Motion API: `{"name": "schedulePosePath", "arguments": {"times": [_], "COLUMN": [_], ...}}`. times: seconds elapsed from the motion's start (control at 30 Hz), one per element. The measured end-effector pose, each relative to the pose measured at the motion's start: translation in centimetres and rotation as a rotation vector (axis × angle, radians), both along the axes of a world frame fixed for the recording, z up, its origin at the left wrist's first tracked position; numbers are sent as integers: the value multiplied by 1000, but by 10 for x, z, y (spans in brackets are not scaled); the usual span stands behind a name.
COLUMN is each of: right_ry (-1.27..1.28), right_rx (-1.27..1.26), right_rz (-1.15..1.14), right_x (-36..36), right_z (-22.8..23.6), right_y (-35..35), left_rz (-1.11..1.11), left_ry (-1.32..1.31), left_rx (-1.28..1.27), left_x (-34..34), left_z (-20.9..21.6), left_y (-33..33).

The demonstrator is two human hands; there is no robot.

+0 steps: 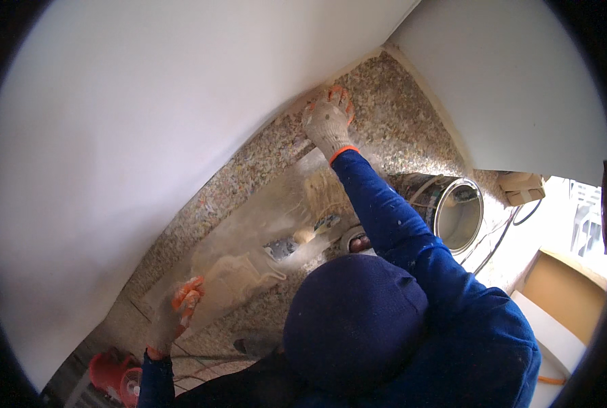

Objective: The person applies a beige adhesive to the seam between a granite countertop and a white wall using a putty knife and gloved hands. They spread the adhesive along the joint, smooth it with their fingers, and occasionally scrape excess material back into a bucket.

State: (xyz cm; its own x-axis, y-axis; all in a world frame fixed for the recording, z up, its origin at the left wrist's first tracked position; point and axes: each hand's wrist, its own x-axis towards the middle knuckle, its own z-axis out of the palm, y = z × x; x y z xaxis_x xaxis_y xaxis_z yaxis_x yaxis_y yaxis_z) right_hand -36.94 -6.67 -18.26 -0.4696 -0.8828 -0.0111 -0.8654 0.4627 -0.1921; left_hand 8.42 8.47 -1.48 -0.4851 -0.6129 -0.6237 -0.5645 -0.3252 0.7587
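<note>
1. Translucent sheet (249, 221), in the head view, lies on the speckled floor (405, 119), left of the metal bucket (422, 189).
2. Right hand (328, 121), gloved, is beyond and left of the bucket, fingers bent toward the floor; I cannot tell if they grip anything.
3. Left hand (174, 309), well left of the bucket, has curled fingers by the sheet's end; a hold cannot be confirmed.
4. Placing the sheet seems in hand; the next move calls for keeping it flat.
</note>
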Motion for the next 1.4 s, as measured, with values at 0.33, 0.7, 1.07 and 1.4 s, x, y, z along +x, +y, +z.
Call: {"name": "schedulePosePath", "arguments": {"times": [0.33, 0.7, 1.07, 1.4], "right_ry": [-4, -91, -113, 25], "right_rx": [32, 176, 307, 265], "right_rz": [86, 204, 180, 137], "right_x": [34, 60, 64, 86], "right_z": [-3, 6, 12, 8], "right_y": [25, 22, 11, 0], "left_rz": [21, -168, 38, 144], "left_ry": [-6, -107, -51, -23], "left_rx": [10, -94, 202, 303], "left_x": [1, 0, 7, -1], "left_z": [-5, -3, -9, -11], "left_y": [6, 4, 10, 8]}}
